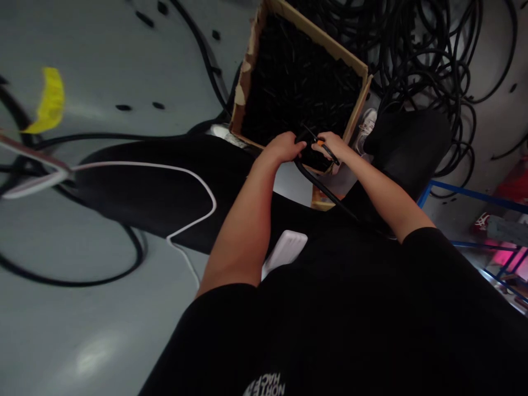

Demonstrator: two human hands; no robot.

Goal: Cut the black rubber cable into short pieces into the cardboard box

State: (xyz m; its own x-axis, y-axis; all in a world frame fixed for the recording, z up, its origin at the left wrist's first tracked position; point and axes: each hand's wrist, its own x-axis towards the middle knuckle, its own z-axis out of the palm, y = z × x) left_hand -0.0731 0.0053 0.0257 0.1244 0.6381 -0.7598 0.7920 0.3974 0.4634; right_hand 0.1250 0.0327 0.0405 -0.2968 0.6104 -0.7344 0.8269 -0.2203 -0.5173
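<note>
My left hand is closed on a black hose near its end, over the near side of a cardboard box. The hose runs from there down toward my lap. My right hand grips scissors with black handles and some orange, their blades pointing up and left, close to my left hand. Many short black pieces fill much of the box. Whether the blades touch the hose is too dark to tell.
Tangled black hoses lie on the floor at upper right. A white cable crosses my leg to a white device on my lap. A blue metal frame stands at right. Hose loops lie at left.
</note>
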